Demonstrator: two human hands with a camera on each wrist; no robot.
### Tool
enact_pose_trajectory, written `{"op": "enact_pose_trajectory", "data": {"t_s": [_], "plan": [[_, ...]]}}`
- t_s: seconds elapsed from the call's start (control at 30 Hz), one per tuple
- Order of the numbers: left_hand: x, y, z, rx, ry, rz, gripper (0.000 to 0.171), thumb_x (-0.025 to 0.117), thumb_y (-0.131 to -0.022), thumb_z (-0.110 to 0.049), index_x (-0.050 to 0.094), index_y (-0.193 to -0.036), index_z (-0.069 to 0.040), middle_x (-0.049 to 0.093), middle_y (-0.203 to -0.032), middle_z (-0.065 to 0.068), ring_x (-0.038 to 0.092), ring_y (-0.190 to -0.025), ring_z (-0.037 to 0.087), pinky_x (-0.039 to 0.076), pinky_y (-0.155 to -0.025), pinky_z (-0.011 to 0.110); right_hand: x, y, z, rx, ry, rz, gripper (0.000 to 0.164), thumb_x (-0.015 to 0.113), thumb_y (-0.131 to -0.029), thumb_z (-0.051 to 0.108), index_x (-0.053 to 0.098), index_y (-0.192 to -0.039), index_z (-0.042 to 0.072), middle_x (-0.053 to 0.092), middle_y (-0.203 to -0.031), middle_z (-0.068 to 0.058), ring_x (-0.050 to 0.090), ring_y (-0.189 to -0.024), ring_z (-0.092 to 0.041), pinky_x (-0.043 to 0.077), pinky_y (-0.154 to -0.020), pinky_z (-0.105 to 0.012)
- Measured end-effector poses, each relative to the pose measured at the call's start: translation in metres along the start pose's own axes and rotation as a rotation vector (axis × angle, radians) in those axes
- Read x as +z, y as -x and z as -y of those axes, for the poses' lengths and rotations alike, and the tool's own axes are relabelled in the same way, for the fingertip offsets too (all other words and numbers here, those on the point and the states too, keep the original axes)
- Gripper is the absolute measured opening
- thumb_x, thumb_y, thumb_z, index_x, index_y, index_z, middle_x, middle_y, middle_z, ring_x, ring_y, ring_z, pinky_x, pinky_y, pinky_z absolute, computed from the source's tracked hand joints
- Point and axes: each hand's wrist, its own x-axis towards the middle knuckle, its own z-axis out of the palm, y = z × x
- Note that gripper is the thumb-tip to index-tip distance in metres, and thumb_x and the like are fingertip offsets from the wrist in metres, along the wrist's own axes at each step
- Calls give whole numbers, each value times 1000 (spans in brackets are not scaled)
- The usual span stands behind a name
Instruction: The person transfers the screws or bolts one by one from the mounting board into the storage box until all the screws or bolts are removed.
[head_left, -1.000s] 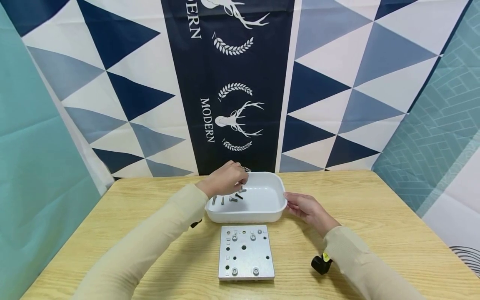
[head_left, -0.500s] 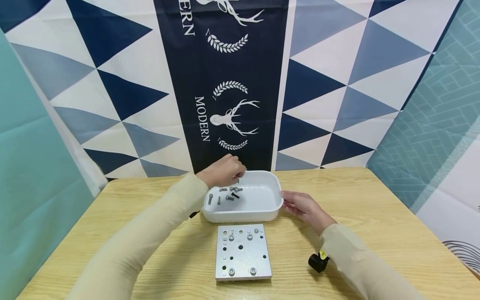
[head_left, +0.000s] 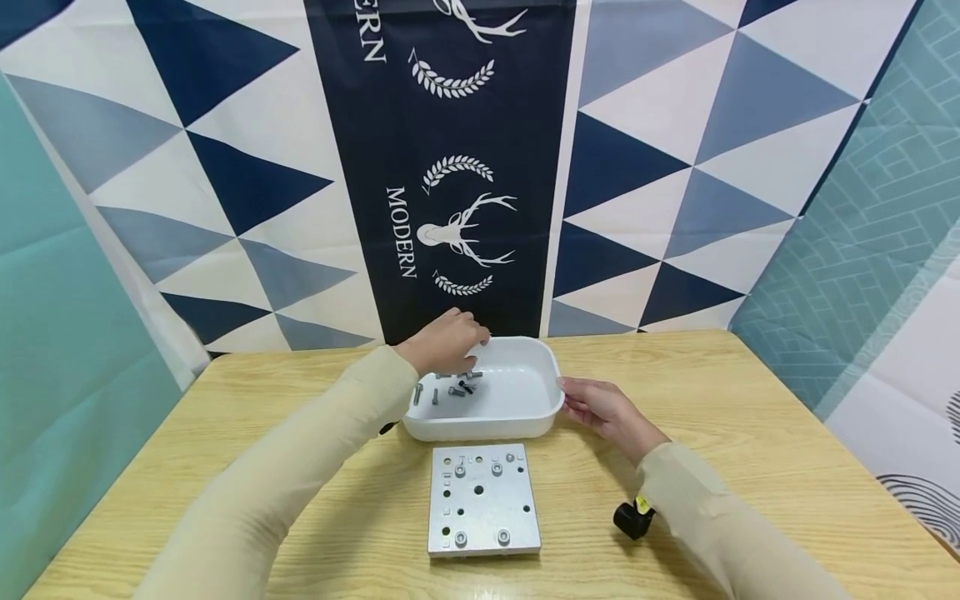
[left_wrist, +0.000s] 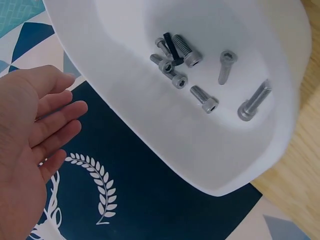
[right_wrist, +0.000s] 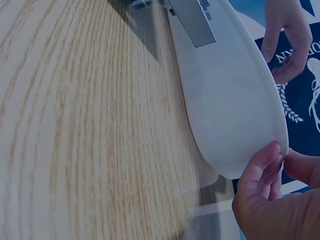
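Observation:
A white plastic tray [head_left: 517,396] stands on the table with several socket-head bolts [left_wrist: 203,100] loose on its floor, toward its left end. One screw [left_wrist: 171,47] among them is black. Above the tray's left part, my left hand [head_left: 448,343] holds nothing; in the left wrist view, its fingers are loosely bent and apart from the bolts. My right hand [head_left: 606,412] pinches the tray's right rim between thumb and fingers, as the right wrist view [right_wrist: 280,197] shows. Nearer me lies a flat silver metal plate [head_left: 483,500] with holes and several bolts set in it.
The wooden table [head_left: 322,517] carries the tray and the plate. Patterned cloth [head_left: 622,208] hangs right behind its back edge. A black wrist-camera piece [head_left: 633,521] sits under the right forearm.
The left fingers have parted and let go of a small bolt, which now lies near the black screw in the tray. The right hand keeps its place; the head view has shifted slightly.

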Motion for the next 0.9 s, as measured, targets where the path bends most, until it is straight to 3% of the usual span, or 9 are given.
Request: {"op": "enact_pose_trajectory", "data": {"t_s": [0.2,0.37,0.53,0.7,0.9], "plan": [[4,7,-9,24,25,-41,32,68,-87,-22,66,-117,-13,70,-116,0,56,-105,17,41,-98,32,-1,0,-1,-7,-14,7,55,56,-96,14,36,-142,-7,68,-78,5,63,-71,-2,55,-71,-16],[8,21,-22,99,67,-100,28,68,-86,-21,68,-113,-13,70,-114,0,56,-113,18,40,-104,35,0,-2,-1,-3,-22,12,55,56,-96,14,35,-143,-7,67,-76,5,62,-70,-2,55,-71,-15],[19,34,-34,187,43,-158,27,68,-87,-22,67,-112,-13,71,-111,-1,58,-110,17,39,-107,34,0,-3,0,4,-21,6,56,56,-96,15,35,-143,-6,67,-74,6,62,-68,-1,55,-69,-15],[30,46,-46,232,34,-210,27,67,-88,-24,66,-114,-18,70,-112,-5,58,-112,13,38,-109,31,1,-3,-1,6,-29,8,56,56,-96,14,36,-143,-7,67,-73,7,62,-68,-2,55,-69,-16],[33,55,-58,318,-6,-272,28,67,-88,-24,64,-115,-19,68,-114,-7,57,-114,11,41,-105,31,1,0,-1,-4,-17,18,55,56,-96,15,36,-142,-7,67,-72,7,62,-68,-1,54,-67,-14]]}}
